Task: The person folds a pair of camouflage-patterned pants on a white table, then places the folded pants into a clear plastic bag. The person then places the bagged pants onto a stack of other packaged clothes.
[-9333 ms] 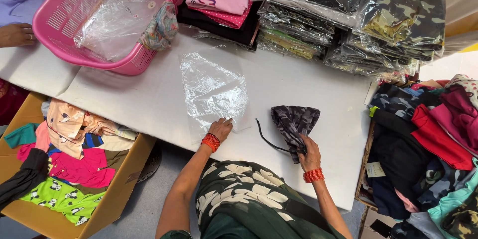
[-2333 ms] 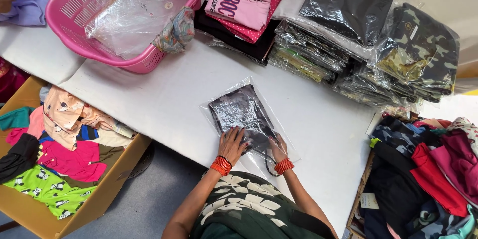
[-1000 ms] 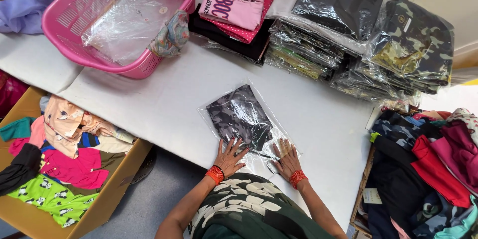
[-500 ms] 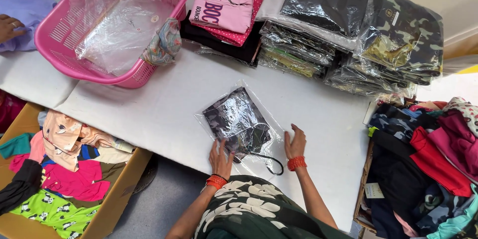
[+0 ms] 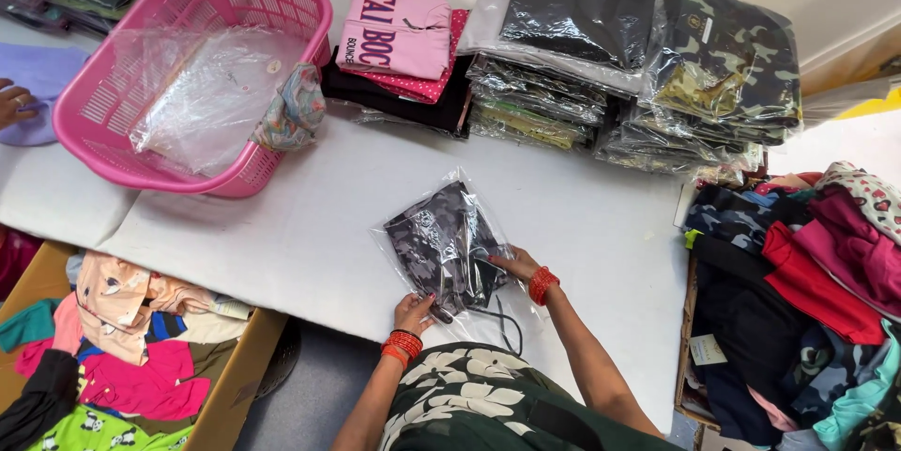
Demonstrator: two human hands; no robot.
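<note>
Head view, looking straight down. Clear plastic bag (image 5: 449, 246) with a folded dark grey patterned garment inside lies on the white desk (image 5: 310, 226), lower centre of the frame, tilted so its top points to the upper right. Bag is glossy and wrinkled; glare blurs the garment's print, so the pattern is hard to make out. A thin black cord (image 5: 502, 324) loops out from the bag's near end onto the desk.

Left hand (image 5: 413, 312) is at the bag's near edge, fingers curled and pinching it. Right hand (image 5: 514, 266) lies against the bag's right side, fingers tucked at or under the plastic; cannot tell whether it grips or only presses. Both wrists carry red bangles. Body in floral dark top cut off at bottom edge.

Upper left: pink basket (image 5: 188, 76) holding loose clear bags, a patterned cloth (image 5: 293, 111) draped over its rim. Another person's hand (image 5: 14, 102) is partly cut off at the left edge, on purple cloth. Upper centre: pink folded tops (image 5: 399, 33). Upper right: stacks of bagged garments (image 5: 638, 66). Lower left: cardboard box (image 5: 235, 385) of mixed clothes, partly out of frame. Right edge: heap of clothes (image 5: 807, 291), cut off.
</note>
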